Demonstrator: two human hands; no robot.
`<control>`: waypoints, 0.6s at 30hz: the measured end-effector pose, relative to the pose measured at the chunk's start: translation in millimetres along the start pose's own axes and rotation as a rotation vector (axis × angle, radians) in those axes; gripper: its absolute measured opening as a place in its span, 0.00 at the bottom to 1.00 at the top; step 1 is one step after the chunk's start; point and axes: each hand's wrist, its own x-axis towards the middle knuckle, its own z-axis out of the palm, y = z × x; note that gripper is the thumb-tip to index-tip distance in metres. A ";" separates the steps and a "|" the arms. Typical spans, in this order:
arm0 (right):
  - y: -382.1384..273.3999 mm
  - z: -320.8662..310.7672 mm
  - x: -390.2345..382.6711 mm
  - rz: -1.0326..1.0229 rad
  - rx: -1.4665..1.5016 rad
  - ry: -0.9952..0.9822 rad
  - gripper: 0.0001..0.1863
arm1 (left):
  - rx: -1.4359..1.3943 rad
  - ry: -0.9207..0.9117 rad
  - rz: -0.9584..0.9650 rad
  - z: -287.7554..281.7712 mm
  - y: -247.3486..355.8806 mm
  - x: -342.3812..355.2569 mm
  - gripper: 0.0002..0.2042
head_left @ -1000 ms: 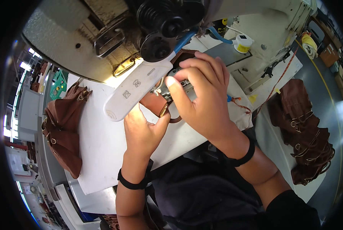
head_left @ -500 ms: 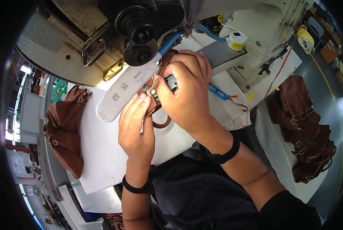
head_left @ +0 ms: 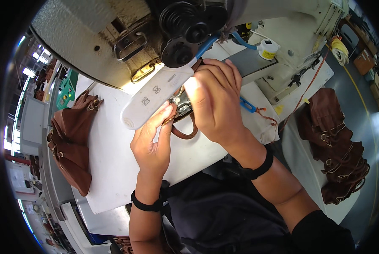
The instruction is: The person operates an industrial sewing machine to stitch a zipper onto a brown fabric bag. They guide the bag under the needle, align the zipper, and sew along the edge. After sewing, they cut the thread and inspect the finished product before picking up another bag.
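Pinched between the thumb and fingertips of the left hand (head_left: 150, 147) is the edge of a small brown leather piece (head_left: 172, 117) with a gold-coloured zip. That grip is almost closed, with just the thin edge in it. The piece is held beside the long white plastic lamp (head_left: 149, 100), at the near side of the shiny metal foot (head_left: 183, 111) of a big cream-coloured sewing machine (head_left: 81, 38). A thin brown leather loop (head_left: 185, 136) hangs out on the near side. To the right, the right hand (head_left: 218, 108) is curled over the work, fingers partly bent; what it has hold of cannot be told, as its thumb is blurred and its fingertips are partly hidden.

For this step, the leather is probably best kept flat and guided softly, not pulled. Fingertips should be kept away from the foot, and the loop should be kept out from under it.

On the left, floppy brown leather bundles with gold rings (head_left: 73, 146) are laid; they look like bags, but their insides are not shown. On the far side, a black bottle with a yellow label (head_left: 243, 33) is partly hidden, so what is in it cannot be told. On the right, more brown leather bag-like pieces (head_left: 335, 148) are heaped, their insides hidden too.
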 end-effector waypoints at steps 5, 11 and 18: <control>-1.1 10.6 -3.1 -0.007 -0.087 0.089 0.17 | -0.059 0.023 -0.030 4.3 -2.6 -2.1 0.11; -23.8 -27.9 -26.6 0.035 -0.035 0.021 0.06 | -0.039 0.003 -0.054 0.3 -1.6 -2.2 0.12; -47.0 -23.2 -30.3 0.861 0.892 -0.397 0.12 | 0.033 0.013 0.041 1.5 -2.4 -5.7 0.14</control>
